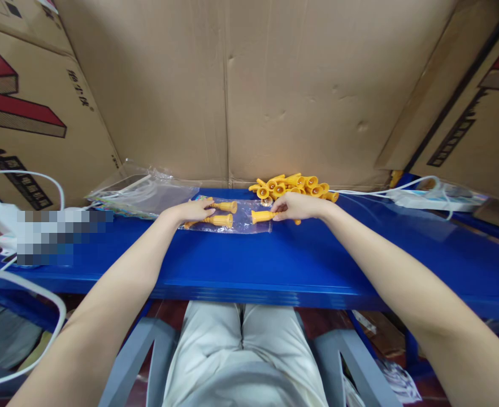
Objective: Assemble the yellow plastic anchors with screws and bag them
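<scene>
Your right hand (294, 206) is pinching a yellow horn (261, 216), mouth facing your left hand (191, 211). Left grip is looking unclear.

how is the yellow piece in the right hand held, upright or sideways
Sideways: the yellow piece points its wide end left, narrow end in the right hand.

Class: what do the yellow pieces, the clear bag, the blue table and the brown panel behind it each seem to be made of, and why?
Yellow pieces: probably moulded plastic, slightly glossy; even colour, ridges.
Bag: thin plastic film; see-through, shiny creases.
Table: perhaps painted metal; smooth, with soft reflections.
Panel: cardboard, mostly matt; brown, dented, with a straight seam.
</scene>
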Motion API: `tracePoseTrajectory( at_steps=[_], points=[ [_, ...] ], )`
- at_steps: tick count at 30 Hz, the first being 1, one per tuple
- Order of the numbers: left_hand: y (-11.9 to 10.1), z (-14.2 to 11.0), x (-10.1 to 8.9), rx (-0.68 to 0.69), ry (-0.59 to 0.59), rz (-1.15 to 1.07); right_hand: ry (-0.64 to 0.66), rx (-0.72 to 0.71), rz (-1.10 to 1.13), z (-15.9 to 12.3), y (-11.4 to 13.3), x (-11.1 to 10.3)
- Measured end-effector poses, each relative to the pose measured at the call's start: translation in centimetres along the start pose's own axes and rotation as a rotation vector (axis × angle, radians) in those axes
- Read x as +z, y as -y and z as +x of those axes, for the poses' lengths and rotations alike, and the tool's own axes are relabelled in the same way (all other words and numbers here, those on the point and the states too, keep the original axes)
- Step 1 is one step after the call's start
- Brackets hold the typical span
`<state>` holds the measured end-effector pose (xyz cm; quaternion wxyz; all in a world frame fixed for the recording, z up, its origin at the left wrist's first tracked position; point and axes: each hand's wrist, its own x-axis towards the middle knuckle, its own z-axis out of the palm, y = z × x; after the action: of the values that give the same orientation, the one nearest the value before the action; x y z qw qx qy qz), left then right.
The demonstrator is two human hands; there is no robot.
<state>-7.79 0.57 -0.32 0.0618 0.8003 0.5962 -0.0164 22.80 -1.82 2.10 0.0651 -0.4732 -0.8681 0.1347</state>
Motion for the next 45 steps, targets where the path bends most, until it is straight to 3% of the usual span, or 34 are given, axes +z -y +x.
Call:
tracePoseTrajectory(
  at_steps=[5,11,15,22,27,38,45],
  points=[
    [-1.0,0.5,0.9,-0.049,-0.16,-0.012,-0.072,-0.055,0.009,0.4,0.7,1.2],
    [-1.3,1.0,1.5,0.034,-0.151,-0.081,-0.194,-0.014,-0.094,0.9,0.6,1.9],
    [-1.8,0.5,1.1,0.045,-0.215,-0.113,-0.323,0.015,-0.181,1.2,0.8,2.3],
    [-5.8,-2.0,-0.2,0.416,-0.399,-0.075,-0.425,0.013,-0.175,1.4,1.2,2.5],
    [-8.8,-2.7,-0.7,0.665,-0.354,0.113,-0.438,0.016,-0.191,1.3,1.1,2.3],
    [-9.6,0.2,-1.9,0.625,-0.208,0.241,-0.376,-0.002,-0.226,1.1,0.9,2.1],
    [-9.9,0.6,-4.3,0.591,-0.471,0.265,-0.354,0.023,-0.193,1.3,0.6,2.3]
  ],
)
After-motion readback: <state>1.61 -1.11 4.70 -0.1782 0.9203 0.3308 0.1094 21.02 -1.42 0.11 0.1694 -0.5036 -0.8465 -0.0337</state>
